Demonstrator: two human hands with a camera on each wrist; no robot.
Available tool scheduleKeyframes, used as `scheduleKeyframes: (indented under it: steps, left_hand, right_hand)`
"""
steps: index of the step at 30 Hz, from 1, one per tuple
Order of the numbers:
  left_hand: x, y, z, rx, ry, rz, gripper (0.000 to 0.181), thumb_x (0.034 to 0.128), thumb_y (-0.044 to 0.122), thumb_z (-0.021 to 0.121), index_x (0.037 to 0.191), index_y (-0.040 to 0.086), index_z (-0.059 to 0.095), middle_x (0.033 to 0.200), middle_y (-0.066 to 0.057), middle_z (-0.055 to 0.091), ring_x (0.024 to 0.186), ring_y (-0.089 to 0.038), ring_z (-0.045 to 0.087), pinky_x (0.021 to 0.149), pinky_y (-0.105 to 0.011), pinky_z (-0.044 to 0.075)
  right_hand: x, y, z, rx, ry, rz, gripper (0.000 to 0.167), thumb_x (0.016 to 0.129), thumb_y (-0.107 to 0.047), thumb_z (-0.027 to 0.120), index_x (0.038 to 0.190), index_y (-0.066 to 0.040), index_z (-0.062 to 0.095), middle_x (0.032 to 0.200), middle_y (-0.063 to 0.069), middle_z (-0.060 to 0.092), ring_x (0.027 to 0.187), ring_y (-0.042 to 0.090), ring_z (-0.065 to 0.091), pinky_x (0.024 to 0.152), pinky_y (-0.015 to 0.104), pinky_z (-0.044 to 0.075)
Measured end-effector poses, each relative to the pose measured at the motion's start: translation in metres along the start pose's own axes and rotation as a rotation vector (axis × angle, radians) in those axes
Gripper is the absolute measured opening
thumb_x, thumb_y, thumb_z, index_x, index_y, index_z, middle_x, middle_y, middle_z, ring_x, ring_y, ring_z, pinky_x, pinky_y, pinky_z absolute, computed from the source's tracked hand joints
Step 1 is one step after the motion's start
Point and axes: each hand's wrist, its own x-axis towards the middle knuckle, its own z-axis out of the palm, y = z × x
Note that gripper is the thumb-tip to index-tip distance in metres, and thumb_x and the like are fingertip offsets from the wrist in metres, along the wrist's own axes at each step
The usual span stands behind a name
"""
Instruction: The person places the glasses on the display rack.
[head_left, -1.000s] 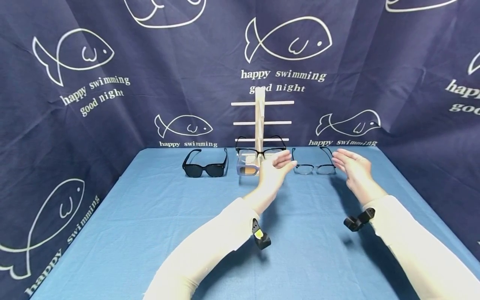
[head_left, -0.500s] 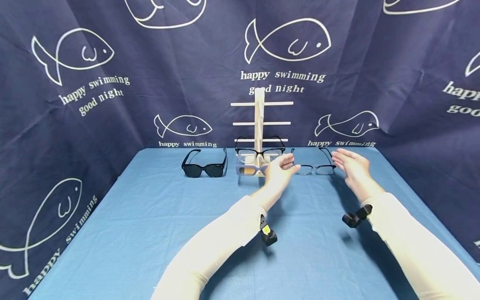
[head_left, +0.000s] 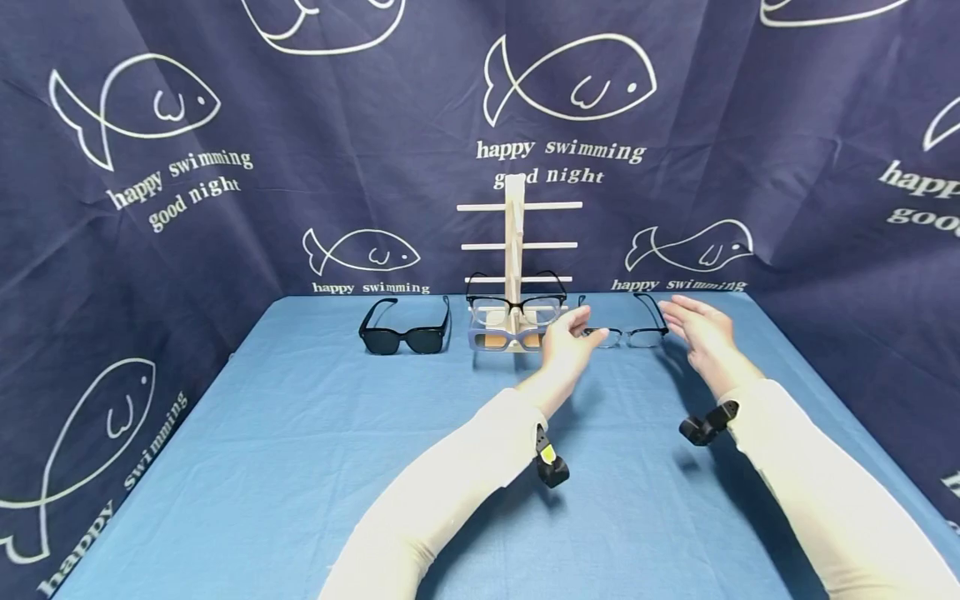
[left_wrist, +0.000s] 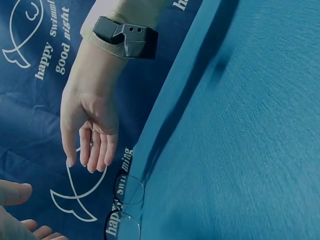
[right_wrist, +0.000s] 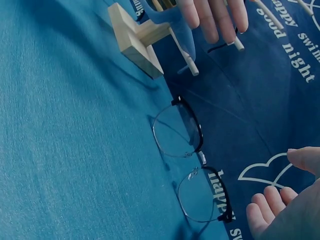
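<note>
Black-and-silver half-rim eyeglasses (right_wrist: pixel 202 157) sit unfolded on the blue cloth, right of a wooden rack (head_left: pixel 513 237). My left hand (head_left: pixel 567 350) hovers at their left side, in front of the rack's right end. At their right side is my right hand (head_left: pixel 707 335), palm facing inward, near the temple tip. Both hands have relaxed fingers and hold nothing; whether the right fingertips touch the temple I cannot tell. In the head view, the left hand hides part of the eyeglasses' left side. The right wrist view shows both lenses between the two hands.
Black-framed eyeglasses (head_left: pixel 512 303) hang on the rack's lower rungs, above blue-framed sunglasses (head_left: pixel 512 335) with orange lenses. Black sunglasses (head_left: pixel 406 340) stand on the cloth to the left. Behind everything hangs a dark blue curtain (head_left: pixel 442 158) with white fish drawings.
My left hand has moved to the right, away from the rack's middle and towards the half-rim eyeglasses, uncovering more of the blue-framed sunglasses. The right hand has stayed nearly in place.
</note>
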Motion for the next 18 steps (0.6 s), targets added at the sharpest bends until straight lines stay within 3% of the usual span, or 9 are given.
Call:
scheduleKeyframes:
  steps: [3,6,8,10,13,15,18]
  left_hand:
    - [0.001,-0.001,0.005,0.011,0.019,-0.007,0.044,0.0825,0.007,0.076,0.125,0.009,0.065,0.127,-0.005,0.065,0.123,-0.022,0.058,0.107,-0.037,0.047]
    - [0.004,-0.003,0.009,0.021,0.041,-0.018,0.045,0.0818,0.008,0.077,0.125,0.009,0.064,0.129,-0.005,0.065,0.125,-0.021,0.056,0.107,-0.034,0.047]
    - [0.005,-0.004,0.011,0.037,0.056,-0.024,0.046,0.0815,0.009,0.077,0.126,0.009,0.064,0.13,-0.006,0.064,0.125,-0.021,0.056,0.107,-0.032,0.047]
    - [0.007,-0.005,0.013,0.054,0.068,-0.035,0.047,0.0817,0.01,0.077,0.126,0.009,0.064,0.131,-0.007,0.063,0.126,-0.021,0.056,0.106,-0.031,0.047]
    - [0.009,-0.007,0.016,0.073,0.079,-0.055,0.048,0.0822,0.011,0.077,0.128,0.01,0.062,0.131,-0.006,0.063,0.126,-0.021,0.056,0.106,-0.03,0.047]
    - [0.011,-0.007,0.018,0.072,0.08,-0.075,0.049,0.0822,0.012,0.077,0.129,0.01,0.062,0.131,-0.005,0.063,0.126,-0.02,0.056,0.107,-0.029,0.046]
    - [0.013,-0.008,0.021,0.075,0.078,-0.094,0.052,0.082,0.014,0.078,0.13,0.01,0.06,0.132,-0.003,0.062,0.127,-0.019,0.054,0.108,-0.028,0.045]
  right_hand:
    - [0.003,0.001,-0.001,-0.046,0.016,0.036,0.062,0.085,-0.015,0.075,0.141,-0.014,0.048,0.068,-0.02,0.069,0.076,-0.003,0.066,0.101,0.016,0.048]
    - [0.006,0.002,-0.002,-0.081,0.042,0.065,0.073,0.085,-0.018,0.075,0.148,-0.012,0.039,0.071,-0.025,0.066,0.09,-0.001,0.064,0.115,0.024,0.035]
    - [0.009,0.003,-0.003,-0.096,0.056,0.075,0.075,0.085,-0.019,0.075,0.149,-0.012,0.037,0.089,-0.022,0.067,0.101,0.003,0.06,0.118,0.029,0.031]
    - [0.012,0.005,-0.004,-0.105,0.068,0.081,0.076,0.085,-0.019,0.074,0.15,-0.011,0.036,0.118,-0.01,0.064,0.112,0.007,0.055,0.117,0.028,0.033]
    - [0.016,0.007,-0.005,-0.117,0.067,0.098,0.077,0.087,-0.019,0.073,0.151,-0.012,0.032,0.153,-0.001,0.039,0.124,0.01,0.05,0.117,0.028,0.032]
    - [0.017,0.009,-0.006,-0.127,0.058,0.111,0.078,0.087,-0.02,0.072,0.152,-0.013,0.029,0.158,0.003,0.03,0.132,0.011,0.045,0.117,0.028,0.032]
    - [0.019,0.011,-0.007,-0.154,0.038,0.129,0.08,0.088,-0.023,0.072,0.153,-0.014,0.027,0.152,0.001,0.04,0.136,0.012,0.042,0.118,0.029,0.031]
